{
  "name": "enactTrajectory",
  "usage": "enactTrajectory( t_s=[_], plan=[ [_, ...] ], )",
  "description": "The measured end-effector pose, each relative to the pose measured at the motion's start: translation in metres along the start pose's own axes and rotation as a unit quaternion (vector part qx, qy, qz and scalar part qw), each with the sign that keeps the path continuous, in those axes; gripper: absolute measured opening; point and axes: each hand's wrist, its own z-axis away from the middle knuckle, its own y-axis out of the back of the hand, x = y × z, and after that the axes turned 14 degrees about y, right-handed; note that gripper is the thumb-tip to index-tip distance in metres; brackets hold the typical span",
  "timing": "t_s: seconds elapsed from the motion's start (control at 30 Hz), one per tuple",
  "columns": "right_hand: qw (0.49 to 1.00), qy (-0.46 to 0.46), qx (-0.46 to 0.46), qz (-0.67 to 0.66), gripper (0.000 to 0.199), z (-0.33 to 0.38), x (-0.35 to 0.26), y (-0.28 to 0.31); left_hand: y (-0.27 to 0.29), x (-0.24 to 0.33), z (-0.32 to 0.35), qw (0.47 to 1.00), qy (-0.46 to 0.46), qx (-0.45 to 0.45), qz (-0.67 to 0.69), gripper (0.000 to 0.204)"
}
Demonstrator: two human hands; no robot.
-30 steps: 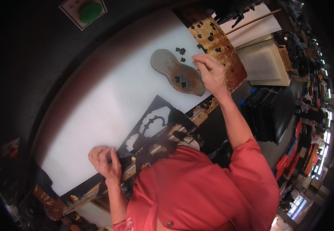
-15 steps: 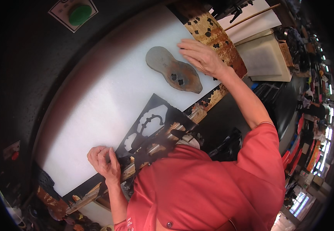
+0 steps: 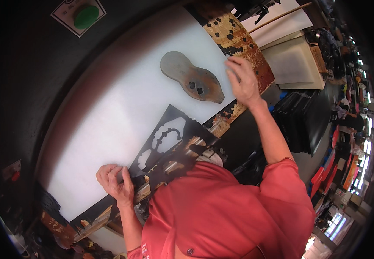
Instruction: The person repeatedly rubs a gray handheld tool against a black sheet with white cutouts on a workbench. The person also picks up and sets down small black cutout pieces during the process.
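On a white board [image 3: 109, 125] lies a sole-shaped plate [image 3: 191, 77], grey with rusty brown patches and two small dark holes. Nearer to me is a black sheet [image 3: 163, 129] with curved shapes cut out, overhanging the board's near edge. My left hand [image 3: 115, 183] rests at the near left edge of the board, beside the sheet's corner. Its fingers are loosely bent and the thumb stands apart, with nothing seen between them. At the board's right edge, my right hand [image 3: 244, 80] hovers to the right of the plate, fingers slightly bent and apart, clear of the plate.
Beyond the board's right end is a worn, rusty yellow surface [image 3: 234, 36] with dark scraps on it. Stacked black sheets [image 3: 301, 116] stand to the right, below a pale block [image 3: 292, 62]. A dark machine body with a green button [image 3: 86, 17] rises along the far left.
My right hand has drawn away from the plate, to the right and nearer to me, and its fingers have bent more. My left hand stays in place.
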Motion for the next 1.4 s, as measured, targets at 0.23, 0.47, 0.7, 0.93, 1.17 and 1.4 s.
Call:
enactTrajectory(
  t_s=[0.23, 0.47, 0.7, 0.93, 1.17, 1.4],
  plan=[
    [0.975, -0.155, 0.033, -0.157, 0.038, -0.025, -0.022, 0.023, 0.008, 0.005, 0.000, 0.999, -0.025, -0.041, -0.001, 0.028],
    [0.993, 0.051, -0.067, -0.084, 0.078, -0.034, -0.076, -0.023, 0.006, 0.004, -0.001, 0.999, -0.035, -0.040, -0.006, 0.035],
    [0.998, -0.049, -0.032, -0.034, 0.071, -0.024, -0.044, -0.002, 0.003, 0.001, 0.002, 0.999, -0.024, -0.028, -0.015, 0.036],
    [0.995, 0.075, -0.036, -0.052, 0.070, -0.038, -0.076, -0.004, 0.001, 0.001, 0.002, 0.999, -0.035, -0.020, -0.001, 0.035],
    [0.930, 0.219, -0.181, -0.235, 0.050, -0.028, -0.167, -0.041, 0.005, 0.017, 0.010, 0.995, -0.041, -0.044, 0.080, 0.031],
    [0.946, 0.130, -0.225, -0.193, 0.024, 0.024, -0.202, 0.019, 0.032, 0.030, 0.020, 0.943, -0.029, -0.281, 0.177, 0.022]
  ],
)
